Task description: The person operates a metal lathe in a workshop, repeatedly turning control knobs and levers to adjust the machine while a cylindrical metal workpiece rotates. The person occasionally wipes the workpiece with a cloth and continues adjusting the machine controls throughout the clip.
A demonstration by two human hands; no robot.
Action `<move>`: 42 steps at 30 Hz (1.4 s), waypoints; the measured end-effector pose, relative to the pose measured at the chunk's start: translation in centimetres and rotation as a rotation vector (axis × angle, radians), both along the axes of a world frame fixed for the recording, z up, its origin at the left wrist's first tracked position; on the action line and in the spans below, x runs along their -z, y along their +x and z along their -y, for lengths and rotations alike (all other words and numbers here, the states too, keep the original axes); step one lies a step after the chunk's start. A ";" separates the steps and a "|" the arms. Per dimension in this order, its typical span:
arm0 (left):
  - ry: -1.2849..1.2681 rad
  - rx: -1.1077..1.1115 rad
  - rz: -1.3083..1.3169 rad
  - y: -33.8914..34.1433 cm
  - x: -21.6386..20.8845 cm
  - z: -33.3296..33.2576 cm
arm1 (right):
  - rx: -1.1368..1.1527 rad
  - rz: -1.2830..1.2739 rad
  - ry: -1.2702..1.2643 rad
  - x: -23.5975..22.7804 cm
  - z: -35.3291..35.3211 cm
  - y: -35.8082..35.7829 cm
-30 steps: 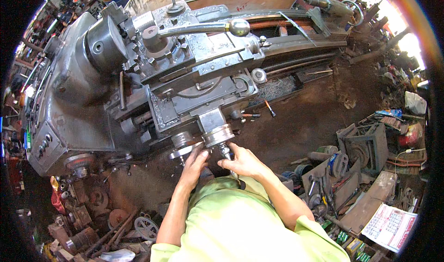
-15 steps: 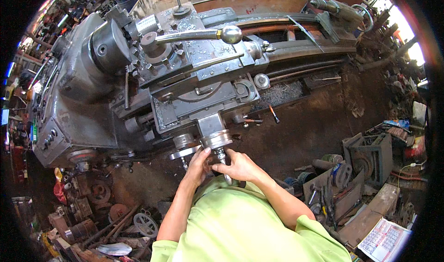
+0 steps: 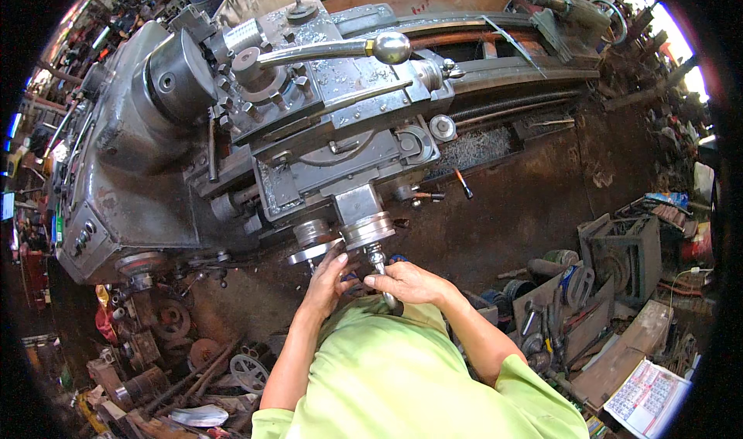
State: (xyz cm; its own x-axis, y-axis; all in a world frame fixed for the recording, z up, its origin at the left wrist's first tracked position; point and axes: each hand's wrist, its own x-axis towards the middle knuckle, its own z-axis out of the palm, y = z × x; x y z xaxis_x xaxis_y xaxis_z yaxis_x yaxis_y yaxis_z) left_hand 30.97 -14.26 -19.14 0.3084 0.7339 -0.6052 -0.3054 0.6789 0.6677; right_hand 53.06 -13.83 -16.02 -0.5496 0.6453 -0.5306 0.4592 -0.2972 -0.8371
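In front of me is a metal lathe, its cross-slide crank handle (image 3: 377, 261) hanging below a round graduated collar (image 3: 367, 231). My right hand (image 3: 414, 283) is closed around this crank, thumb lying across the shaft. Just to the left, my left hand (image 3: 328, 282) has its fingers curled, between the crank and a larger carriage handwheel (image 3: 315, 252). Whatever its fingers grip is hidden. Above, the tool post lever (image 3: 325, 53) ends in a shiny ball. The chuck (image 3: 183, 79) is at the left, facing a threaded metal piece (image 3: 244, 32).
Metal chips (image 3: 476, 149) lie in the tray under the bed. The tailstock (image 3: 553, 1) stands at the far right end. Scrap parts and a spoked wheel (image 3: 248, 373) crowd the lower left. Tools, a metal frame (image 3: 621, 257) and a printed sheet (image 3: 647, 399) are at the right.
The view has shifted slightly. My right hand has turned a little on the crank, its fingers closer together; my left hand stays beside the crank and handwheel.
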 end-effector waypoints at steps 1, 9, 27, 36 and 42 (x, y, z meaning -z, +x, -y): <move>-0.005 0.001 -0.011 -0.2 -0.1 0.0 | 0.022 -0.003 0.018 0.2 0.1 -0.1; -0.008 0.072 -0.006 -0.7 0.4 -0.1 | 0.115 0.024 0.057 -0.3 0.6 -0.3; -0.008 0.044 -0.014 -0.5 0.3 0.0 | -0.015 -0.025 0.073 -0.1 -0.3 1.3; -0.059 -0.063 -0.195 -2.9 2.0 2.3 | 0.676 0.416 0.233 11.7 -5.8 11.9; -0.170 0.131 -0.793 -8.1 6.4 7.8 | 0.789 0.802 0.217 22.7 -9.0 19.3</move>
